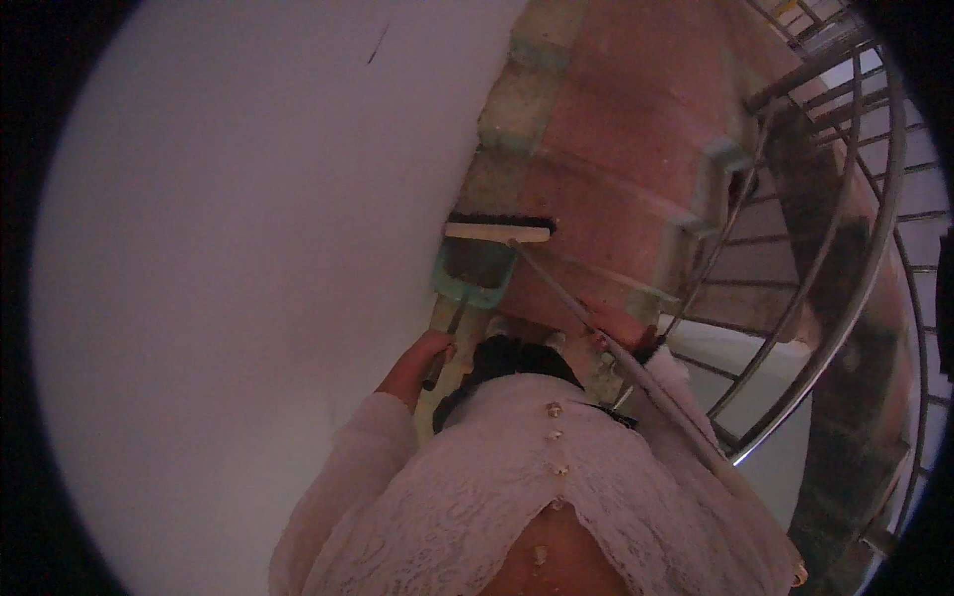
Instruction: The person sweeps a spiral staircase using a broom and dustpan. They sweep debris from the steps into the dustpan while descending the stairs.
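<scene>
My left hand (432,352) is closed around the dark handle (455,322) of a green dustpan (486,299). The pan lies on a stair tread close to the wall, with some dark debris visible in it. My right hand (627,332) grips the long stick (560,289) of a push broom, whose upper end runs back past my right sleeve. The broom's pale head (498,232) with dark bristles rests just beyond the dustpan's front edge, its left end near the wall. Part of the right hand's fingers is in shadow and blurred.
Red stairs (618,141) with grey-green borders extend ahead and turn alongside a smooth white wall (223,261) on the left. A curved metal railing (850,320) borders the right side, with further dark steps (850,425) beyond it. My shoes stand on a step below the dustpan.
</scene>
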`<state>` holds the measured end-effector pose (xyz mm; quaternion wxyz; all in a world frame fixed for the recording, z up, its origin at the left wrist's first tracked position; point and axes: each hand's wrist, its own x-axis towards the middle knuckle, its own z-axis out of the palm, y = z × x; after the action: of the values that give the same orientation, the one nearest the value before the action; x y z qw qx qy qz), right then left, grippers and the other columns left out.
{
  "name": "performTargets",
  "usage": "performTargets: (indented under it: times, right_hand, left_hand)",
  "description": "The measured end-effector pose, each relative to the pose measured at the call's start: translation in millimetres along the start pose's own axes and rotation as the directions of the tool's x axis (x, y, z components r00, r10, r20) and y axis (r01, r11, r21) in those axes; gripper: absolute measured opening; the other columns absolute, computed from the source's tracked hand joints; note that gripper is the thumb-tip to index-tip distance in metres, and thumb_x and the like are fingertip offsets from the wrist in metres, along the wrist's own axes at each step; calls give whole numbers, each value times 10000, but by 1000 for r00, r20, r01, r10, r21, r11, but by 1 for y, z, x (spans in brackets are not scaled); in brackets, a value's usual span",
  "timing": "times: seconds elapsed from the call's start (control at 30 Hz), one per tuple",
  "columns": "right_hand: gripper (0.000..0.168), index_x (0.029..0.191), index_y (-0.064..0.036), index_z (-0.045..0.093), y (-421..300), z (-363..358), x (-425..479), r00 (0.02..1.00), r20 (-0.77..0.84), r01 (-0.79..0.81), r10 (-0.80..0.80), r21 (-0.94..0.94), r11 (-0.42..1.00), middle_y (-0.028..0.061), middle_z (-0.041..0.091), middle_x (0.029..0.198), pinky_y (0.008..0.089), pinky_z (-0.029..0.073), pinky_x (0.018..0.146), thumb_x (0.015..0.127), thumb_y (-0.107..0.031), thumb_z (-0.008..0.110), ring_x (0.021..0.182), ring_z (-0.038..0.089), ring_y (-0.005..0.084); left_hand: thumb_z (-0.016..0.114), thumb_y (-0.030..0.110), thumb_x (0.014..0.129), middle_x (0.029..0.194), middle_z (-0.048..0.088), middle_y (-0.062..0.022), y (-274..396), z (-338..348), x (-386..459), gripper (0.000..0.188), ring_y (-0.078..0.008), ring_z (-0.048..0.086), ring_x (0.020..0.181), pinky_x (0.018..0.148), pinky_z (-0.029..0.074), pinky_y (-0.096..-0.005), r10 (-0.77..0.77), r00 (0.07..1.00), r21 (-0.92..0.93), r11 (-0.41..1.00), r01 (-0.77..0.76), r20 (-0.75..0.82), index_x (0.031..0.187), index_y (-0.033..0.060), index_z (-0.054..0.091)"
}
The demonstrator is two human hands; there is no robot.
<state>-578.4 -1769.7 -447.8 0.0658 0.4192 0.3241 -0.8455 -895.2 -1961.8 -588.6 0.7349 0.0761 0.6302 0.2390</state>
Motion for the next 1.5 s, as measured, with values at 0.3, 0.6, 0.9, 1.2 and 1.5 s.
performTargets:
  times: [0.3, 0.6, 0.9, 1.2, 1.5]
  right_hand:
    - [440, 1189, -158, 259, 13, -58, 0, 992, -34, 124, -124, 497, 859, 60, 454, 743, 196, 364, 383, 789, -61, 412, 459, 397, 78]
    - [447, 1197, -138, 251, 56, 14, 10, 990, 139, -5, -38, 296, 955, 66, 444, 697, 223, 389, 441, 782, -78, 407, 541, 420, 110]
    - [454, 1205, -136, 265, 50, 5, -60, 974, 31, 197, -223, 357, 913, 41, 441, 638, 186, 340, 398, 784, -129, 436, 473, 391, 81]
    - [367, 1142, -129, 307, 90, 15, -58, 994, -76, 92, -79, 193, 977, 56, 446, 703, 193, 347, 417, 801, -166, 437, 514, 393, 82]
    - [383, 1164, -153, 263, 110, -16, -165, 973, -96, 230, -209, 438, 869, 64, 446, 709, 183, 333, 400, 811, -150, 412, 506, 391, 68]
  left_hand:
    - [492, 123, 680, 498, 490, -82, -25, -17, 22, 149, -191, 466, 425, 411, 349, -302, -69, 997, 5, 998, 70, -44, 603, 1, 530]
    - [502, 113, 696, 529, 511, -101, -29, -18, 16, 158, -204, 479, 434, 431, 388, -321, -83, 995, -17, 996, 83, -51, 609, -15, 532]
    - [494, 94, 701, 533, 503, -114, -39, -1, -10, 167, -181, 469, 410, 388, 370, -300, -144, 987, -39, 989, 142, -76, 639, -61, 504]
    - [480, 64, 714, 510, 448, -89, -37, 35, -36, 140, -140, 407, 380, 339, 306, -247, -217, 960, -93, 975, 204, -175, 657, -64, 474]
    - [473, 71, 736, 487, 406, -64, -54, 57, -33, 159, -134, 364, 362, 333, 291, -243, -235, 965, 4, 971, 237, -114, 619, -34, 447]
